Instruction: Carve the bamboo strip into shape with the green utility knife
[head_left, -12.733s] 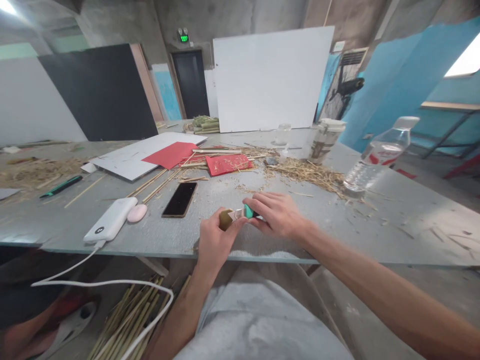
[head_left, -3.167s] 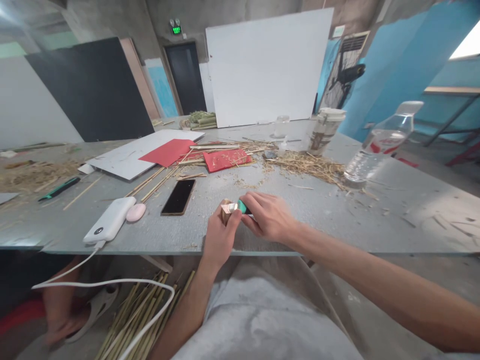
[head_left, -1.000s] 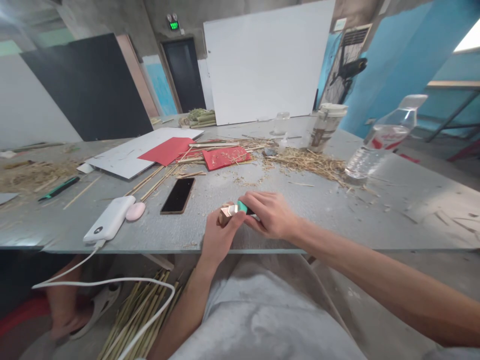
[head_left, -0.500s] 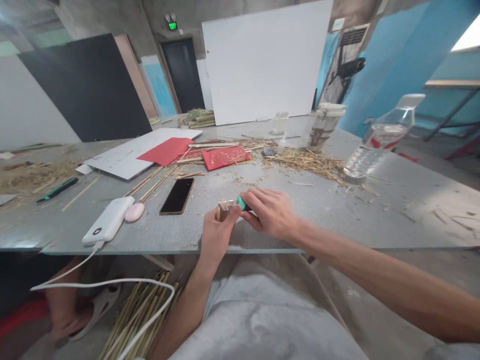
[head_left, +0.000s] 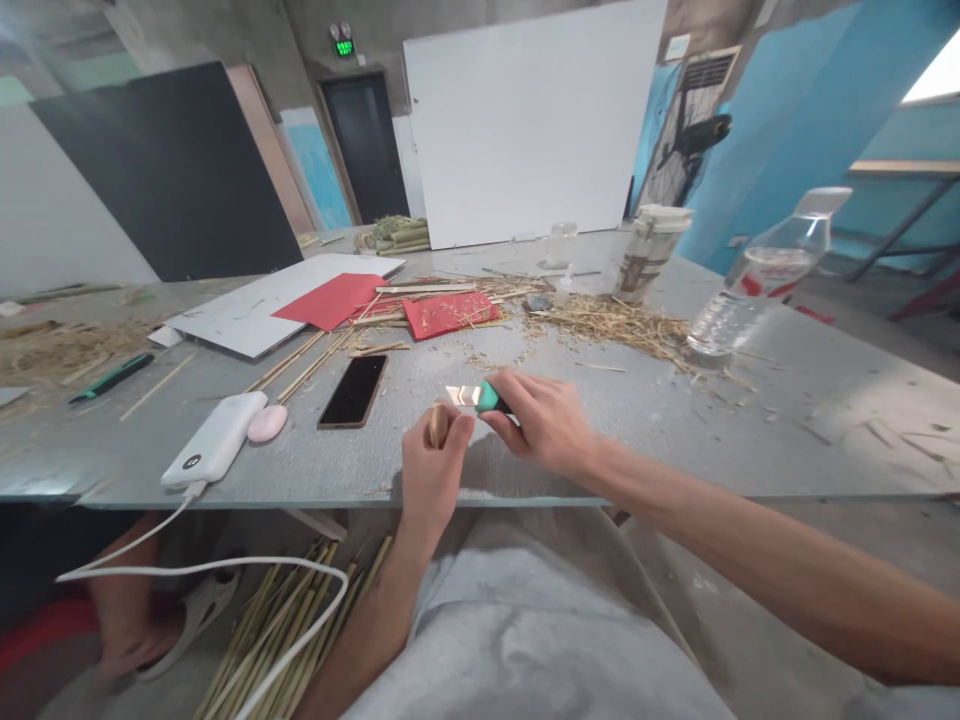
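Observation:
My right hand (head_left: pixel 541 415) is closed around the green and black handle of a utility knife (head_left: pixel 488 398), its blade out and pointing left. In my left hand (head_left: pixel 433 460), a short tan piece of straw or wood (head_left: pixel 437 426) is pinched between thumb and fingers; only its end shows. The blade lies just above my left thumb, apart from the piece as far as I can see. Both hands are over the front edge of the grey table (head_left: pixel 525 480). A black phone (head_left: pixel 353 391) lies to the left of my left hand.
A white power bank (head_left: pixel 216 440) with a cable and a pink round object (head_left: pixel 267 424) lie at left. Red paper (head_left: pixel 451 315) and loose straw (head_left: pixel 607 325) spread behind my hands. A water bottle (head_left: pixel 765 275) and a cup (head_left: pixel 651 252) stand at right. Another person's foot (head_left: pixel 150 640) shows below.
The knife blade has come away from the piece in my left hand, moving slightly right and up. More of the blade and the piece's end now show.

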